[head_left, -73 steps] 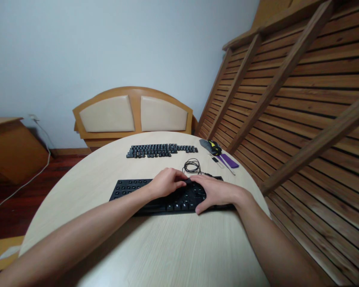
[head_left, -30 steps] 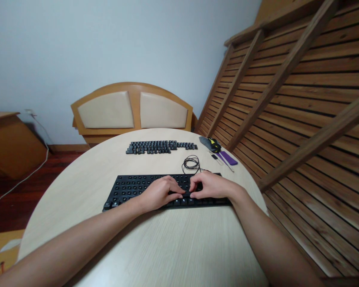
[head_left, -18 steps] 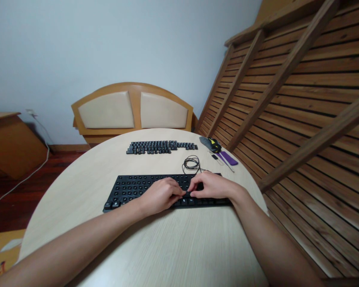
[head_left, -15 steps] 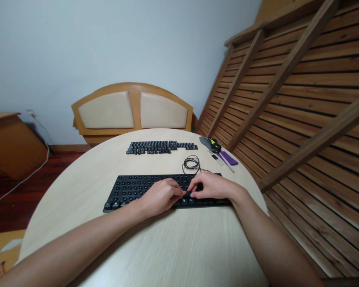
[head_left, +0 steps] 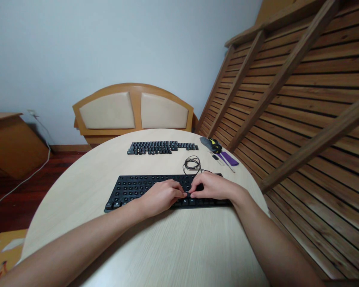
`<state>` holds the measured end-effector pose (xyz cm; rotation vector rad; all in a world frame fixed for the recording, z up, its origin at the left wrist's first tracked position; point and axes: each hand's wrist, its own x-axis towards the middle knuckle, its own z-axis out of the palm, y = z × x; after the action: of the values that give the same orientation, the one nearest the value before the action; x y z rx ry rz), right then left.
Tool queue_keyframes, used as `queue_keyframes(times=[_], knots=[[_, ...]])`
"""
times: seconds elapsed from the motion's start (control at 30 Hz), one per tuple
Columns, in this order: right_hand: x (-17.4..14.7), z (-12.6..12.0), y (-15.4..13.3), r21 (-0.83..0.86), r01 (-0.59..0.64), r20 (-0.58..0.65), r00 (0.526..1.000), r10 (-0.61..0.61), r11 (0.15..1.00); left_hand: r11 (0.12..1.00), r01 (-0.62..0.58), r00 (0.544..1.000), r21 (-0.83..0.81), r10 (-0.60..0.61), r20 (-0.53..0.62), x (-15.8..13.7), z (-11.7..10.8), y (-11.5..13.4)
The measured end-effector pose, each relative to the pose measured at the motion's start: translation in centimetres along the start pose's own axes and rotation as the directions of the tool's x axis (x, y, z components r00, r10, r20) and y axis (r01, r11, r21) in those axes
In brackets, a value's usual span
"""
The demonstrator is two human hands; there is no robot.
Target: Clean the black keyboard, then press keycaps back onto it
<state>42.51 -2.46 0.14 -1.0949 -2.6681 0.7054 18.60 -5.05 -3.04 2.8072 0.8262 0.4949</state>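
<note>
A black keyboard [head_left: 127,189] lies on the round table, most of its key positions bare and a few keycaps in place along the near row. Over its right half, my left hand [head_left: 164,195] is closed, thumb and fingers pinched at a small dark keycap [head_left: 188,195]. From the other side my right hand [head_left: 208,185] is closed too, its thumb and index fingertips at that same keycap, which sits low on the keyboard. Fingers partly cover it. Behind the keyboard, removed black keycaps [head_left: 155,147] stand in rows.
The keyboard's coiled black cable [head_left: 192,162] lies behind my right hand. Near the table's right edge are a black-and-yellow item [head_left: 215,145], a purple strip [head_left: 229,158] and a thin metal tool [head_left: 227,162]. A slatted wooden panel [head_left: 302,99] leans at the right.
The view has shifted very slightly. Both hands stay pinched at the same spot on the keyboard, with only a tiny movement of the fingertips.
</note>
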Motion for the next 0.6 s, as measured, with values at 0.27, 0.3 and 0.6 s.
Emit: queue_keyframes(times=[0.27, 0.3, 0.6], knots=[[0.2, 0.2, -0.2, -0.025, -0.033, 0.038, 0.999, 0.034, 0.999, 0.999, -0.018, 1.000, 0.030, 0.018, 0.019, 0.1, 0.0, -0.3], [0.2, 0.2, -0.3, -0.034, -0.033, 0.039, 0.999, 0.035, 0.999, 1.000, -0.016, 1.000, 0.020, 0.016, 0.023, 0.1, 0.0, -0.4], [0.0, -0.1, -1.0, -0.052, -0.046, 0.029, 0.998, 0.047, 0.998, 0.987, -0.112, 0.989, -0.118, 0.121, 0.079, 0.5, -1.2, -1.6]])
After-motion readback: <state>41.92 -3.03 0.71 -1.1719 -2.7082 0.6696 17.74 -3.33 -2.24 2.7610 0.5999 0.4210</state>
